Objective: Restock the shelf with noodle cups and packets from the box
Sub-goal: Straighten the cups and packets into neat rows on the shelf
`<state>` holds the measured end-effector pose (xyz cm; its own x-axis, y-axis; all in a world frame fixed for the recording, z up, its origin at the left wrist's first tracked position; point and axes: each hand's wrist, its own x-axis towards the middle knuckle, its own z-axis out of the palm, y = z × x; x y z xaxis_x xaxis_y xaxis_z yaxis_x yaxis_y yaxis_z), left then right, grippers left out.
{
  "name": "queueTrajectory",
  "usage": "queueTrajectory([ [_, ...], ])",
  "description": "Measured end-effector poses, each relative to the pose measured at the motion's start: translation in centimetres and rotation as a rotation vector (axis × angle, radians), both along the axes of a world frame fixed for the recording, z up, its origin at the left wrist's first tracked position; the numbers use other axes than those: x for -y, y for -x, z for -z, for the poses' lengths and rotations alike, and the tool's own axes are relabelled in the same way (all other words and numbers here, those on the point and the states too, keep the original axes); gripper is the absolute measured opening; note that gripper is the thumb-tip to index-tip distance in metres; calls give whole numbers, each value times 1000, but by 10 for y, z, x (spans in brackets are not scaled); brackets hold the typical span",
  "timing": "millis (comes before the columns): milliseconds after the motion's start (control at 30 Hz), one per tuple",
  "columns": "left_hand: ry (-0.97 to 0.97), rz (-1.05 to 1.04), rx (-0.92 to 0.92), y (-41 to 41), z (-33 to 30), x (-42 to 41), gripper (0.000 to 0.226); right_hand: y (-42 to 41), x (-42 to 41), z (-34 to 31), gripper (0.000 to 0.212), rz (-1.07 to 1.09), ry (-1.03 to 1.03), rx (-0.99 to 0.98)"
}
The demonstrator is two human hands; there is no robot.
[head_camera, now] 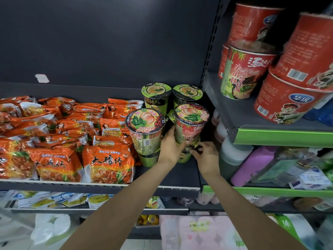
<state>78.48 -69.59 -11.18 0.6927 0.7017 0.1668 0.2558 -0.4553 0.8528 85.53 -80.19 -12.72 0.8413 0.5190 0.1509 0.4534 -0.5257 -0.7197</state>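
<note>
The orange noodle packet (110, 164) at the shelf's front edge reads 大穰仔. Up right of it, the red bowl (282, 103) carries a blue 华统 badge; the red-green cup (241, 73) beside that bowl reads 汤达人 and 火山辣.

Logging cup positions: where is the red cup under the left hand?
The red cup is stacked on a green cup, centre-right on the dark shelf, beside another stacked red cup; left hand holds it.
</note>
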Motion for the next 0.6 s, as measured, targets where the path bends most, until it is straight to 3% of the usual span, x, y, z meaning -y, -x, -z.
queueTrajectory([
  [233, 43, 141, -88, 50, -4, 6, 31, 30, 8, -12, 24, -65, -66, -155],
  [400, 112, 220, -224, 101, -1, -10, 35, 61, -4, -23, 30, -184, -58, -234],
  [500, 93, 147, -244, 129, 1, -30, 25, 77, -18, -26, 36, -212, -51, -258],
  [600, 56, -33, -140, 147, -4, -49, 21, 86, -34, -25, 44, -244, -12, -224],
])
